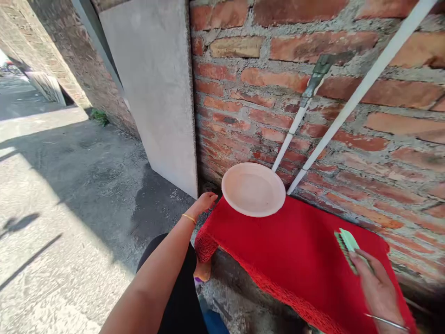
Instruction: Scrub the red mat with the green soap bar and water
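My right hand [377,285] grips a pale green scrubbing brush [347,243] at its near end. The brush is over the right part of a red mat [288,250], with its bristles facing left; I cannot tell whether they touch. The mat is spread over a low raised surface, and its shaggy edge hangs down at the front. Beside the mat's far left corner, my left hand [207,202] is held out with loosely bent fingers and nothing visible in them. A shallow pale plastic basin [253,189] sits on the mat's far left end, close to that hand.
Behind the mat rises a brick wall [236,93]. Two white pipes lean or run along it, one with a grey fitting [316,76]. A grey slab [160,83] stands upright left of the basin. Concrete ground [86,185], partly sunlit and partly wet, stretches left.
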Tool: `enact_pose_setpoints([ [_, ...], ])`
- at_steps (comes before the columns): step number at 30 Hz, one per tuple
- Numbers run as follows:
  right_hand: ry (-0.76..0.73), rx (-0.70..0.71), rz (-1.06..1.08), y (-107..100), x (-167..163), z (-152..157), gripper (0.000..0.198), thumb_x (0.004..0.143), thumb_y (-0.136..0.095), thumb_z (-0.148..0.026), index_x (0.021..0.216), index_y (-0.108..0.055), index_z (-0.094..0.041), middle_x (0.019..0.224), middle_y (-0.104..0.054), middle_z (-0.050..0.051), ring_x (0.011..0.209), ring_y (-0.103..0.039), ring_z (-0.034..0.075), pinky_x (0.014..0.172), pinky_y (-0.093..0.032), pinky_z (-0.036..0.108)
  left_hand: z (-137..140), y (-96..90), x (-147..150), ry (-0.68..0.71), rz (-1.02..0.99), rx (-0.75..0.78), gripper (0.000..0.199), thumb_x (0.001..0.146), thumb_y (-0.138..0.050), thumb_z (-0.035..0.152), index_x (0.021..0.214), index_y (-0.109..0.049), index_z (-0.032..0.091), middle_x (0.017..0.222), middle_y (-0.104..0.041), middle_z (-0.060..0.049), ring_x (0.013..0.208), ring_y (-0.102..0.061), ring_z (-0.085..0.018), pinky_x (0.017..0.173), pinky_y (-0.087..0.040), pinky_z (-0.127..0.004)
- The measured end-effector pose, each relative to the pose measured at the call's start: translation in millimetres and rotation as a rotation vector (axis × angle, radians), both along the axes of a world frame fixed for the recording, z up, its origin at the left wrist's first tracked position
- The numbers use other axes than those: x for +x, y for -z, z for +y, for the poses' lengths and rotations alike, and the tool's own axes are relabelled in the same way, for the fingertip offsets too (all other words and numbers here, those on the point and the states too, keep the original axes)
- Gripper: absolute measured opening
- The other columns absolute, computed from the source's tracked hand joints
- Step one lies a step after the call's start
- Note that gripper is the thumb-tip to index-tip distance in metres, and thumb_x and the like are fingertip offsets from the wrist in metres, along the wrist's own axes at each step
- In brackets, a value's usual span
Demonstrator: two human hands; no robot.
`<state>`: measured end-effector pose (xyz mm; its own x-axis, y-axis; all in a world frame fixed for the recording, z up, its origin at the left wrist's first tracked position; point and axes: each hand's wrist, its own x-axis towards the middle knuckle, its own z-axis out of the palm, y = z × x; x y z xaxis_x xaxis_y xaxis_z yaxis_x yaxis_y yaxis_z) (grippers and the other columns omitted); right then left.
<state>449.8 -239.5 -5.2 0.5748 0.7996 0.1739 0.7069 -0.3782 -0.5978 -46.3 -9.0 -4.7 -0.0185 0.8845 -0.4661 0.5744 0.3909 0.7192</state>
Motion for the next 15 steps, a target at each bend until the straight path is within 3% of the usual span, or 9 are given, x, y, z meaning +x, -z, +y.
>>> enact_pose_setpoints([
  [3, -0.121, 0.056, 0.084, 14, -43, 12, 0.057, 0.082, -0.051, -0.068, 0.116, -0.065, -0.024, 0.114, -0.07, 0.013, 0.109, -0.066, 0.031, 0.095, -0.054, 0.047, -21, -1.9, 12, 0.123, 0.083, 0.078, 0.037, 0.1, -0.045, 0.044, 0.113, -0.068, 0.019, 0.104, -0.075, -0.007, 0.098, -0.068, -0.024, 0.078, -0.054, -0.029],
  [7, -0.298, -0.029, -0.099, 22, -81, 23, 0.05, 0.082, -0.049, -0.058, 0.113, -0.066, -0.023, 0.11, -0.069, 0.012, 0.104, -0.066, 0.03, 0.096, -0.052, 0.045, -39, 4.6, 30, 0.197, 0.256, 0.136, 0.042, 0.099, -0.049, 0.04, 0.131, -0.062, 0.017, 0.128, -0.068, -0.014, 0.12, -0.063, -0.028, 0.098, -0.048, -0.032],
  [11, -0.267, -0.253, -0.297, 12, -64, 16, 0.041, 0.083, -0.053, -0.053, 0.11, -0.066, -0.024, 0.109, -0.071, 0.011, 0.099, -0.068, 0.03, 0.087, -0.051, 0.043, -45, 16.5, 49, 0.166, 0.427, 0.13, 0.062, 0.102, -0.038, 0.045, 0.156, -0.033, 0.016, 0.137, -0.059, -0.024, 0.122, -0.063, -0.035, 0.1, -0.047, -0.043],
  [15, -0.123, -0.469, -0.282, -8, -47, 15, 0.037, 0.09, -0.049, -0.055, 0.109, -0.064, -0.026, 0.1, -0.074, 0.009, 0.087, -0.071, 0.028, 0.07, -0.048, 0.037, -51, 25.0, 64, 0.122, 0.543, 0.172, 0.066, 0.102, -0.03, 0.051, 0.158, -0.027, 0.016, 0.133, -0.058, -0.026, 0.123, -0.061, -0.04, 0.101, -0.045, -0.05],
])
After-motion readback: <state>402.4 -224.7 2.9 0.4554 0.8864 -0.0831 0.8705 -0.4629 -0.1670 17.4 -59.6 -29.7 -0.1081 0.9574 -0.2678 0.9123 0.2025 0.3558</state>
